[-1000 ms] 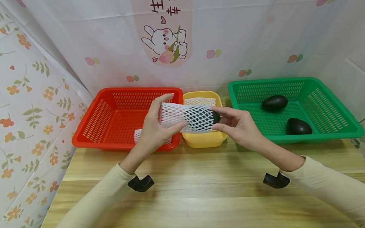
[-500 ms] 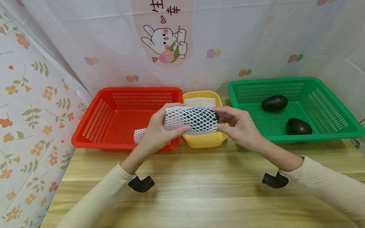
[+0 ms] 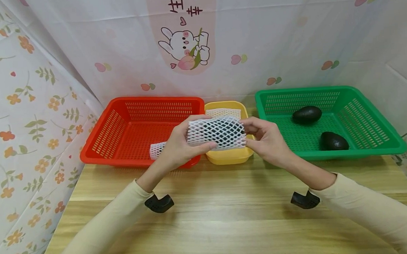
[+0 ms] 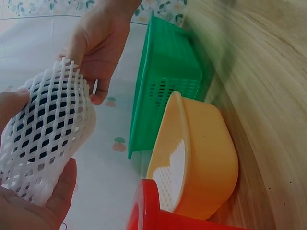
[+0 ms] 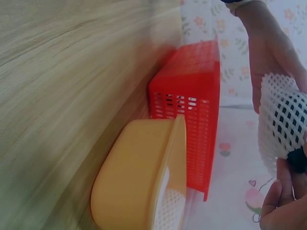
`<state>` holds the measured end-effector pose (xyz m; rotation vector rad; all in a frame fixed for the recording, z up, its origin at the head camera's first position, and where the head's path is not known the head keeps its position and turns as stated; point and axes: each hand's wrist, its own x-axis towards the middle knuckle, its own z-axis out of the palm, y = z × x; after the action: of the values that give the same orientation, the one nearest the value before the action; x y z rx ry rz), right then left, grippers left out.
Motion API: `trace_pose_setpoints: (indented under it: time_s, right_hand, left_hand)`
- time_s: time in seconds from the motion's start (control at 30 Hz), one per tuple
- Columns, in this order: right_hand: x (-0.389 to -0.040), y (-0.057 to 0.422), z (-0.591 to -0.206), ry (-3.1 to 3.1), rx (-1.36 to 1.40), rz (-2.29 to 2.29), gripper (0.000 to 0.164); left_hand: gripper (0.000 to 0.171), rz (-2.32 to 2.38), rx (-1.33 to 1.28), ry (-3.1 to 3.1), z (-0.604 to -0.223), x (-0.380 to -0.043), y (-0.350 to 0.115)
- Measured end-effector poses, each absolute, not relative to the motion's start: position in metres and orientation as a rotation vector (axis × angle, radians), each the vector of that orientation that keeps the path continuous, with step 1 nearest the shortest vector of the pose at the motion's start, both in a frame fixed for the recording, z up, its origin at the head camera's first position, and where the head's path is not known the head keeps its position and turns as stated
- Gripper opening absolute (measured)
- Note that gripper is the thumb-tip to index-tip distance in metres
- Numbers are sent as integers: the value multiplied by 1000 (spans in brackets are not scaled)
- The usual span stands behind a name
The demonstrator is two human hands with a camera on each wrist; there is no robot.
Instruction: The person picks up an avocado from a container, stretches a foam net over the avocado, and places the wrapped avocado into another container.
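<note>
A white foam mesh sleeve (image 3: 204,135) with a dark avocado (image 3: 225,131) inside it is held level above the yellow bin. My left hand (image 3: 179,145) grips the sleeve's left part, thumb along the near side. At the sleeve's right end, my right hand (image 3: 266,138) pinches the rim between thumb and fingers. Dark skin shows through the mesh, and in the right wrist view the avocado's end (image 5: 298,159) pokes out by my right fingers. In the left wrist view both hands are around the sleeve (image 4: 48,124).
The red basket (image 3: 103,159) on the left holds a mesh sleeve (image 3: 156,150). In the yellow bin (image 3: 228,156) lie flat mesh sleeves (image 3: 225,112). Two avocados (image 3: 307,114) lie in the green basket (image 3: 379,151) on the right. All stand on a wooden table (image 3: 210,221) before a curtain.
The sleeve has been drawn rightward over the avocado, whose right end showed earlier in the head view and is now covered there. My left hand has shifted slightly right.
</note>
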<state>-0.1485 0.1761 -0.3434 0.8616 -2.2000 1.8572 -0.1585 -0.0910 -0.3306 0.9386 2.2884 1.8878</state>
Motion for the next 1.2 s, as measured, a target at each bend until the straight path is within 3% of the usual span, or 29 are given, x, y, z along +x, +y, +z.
trace_pose_setpoints:
  time_s: [0.7, 1.2]
  right_hand:
    - [-149, 172, -343, -2161, 937, 1892, 31]
    - [-145, 179, -340, -2245, 955, 1825, 44]
  left_hand:
    - [66, 1775, 989, 2346, -333, -161, -88]
    - [66, 1804, 1015, 2326, -333, -159, -91]
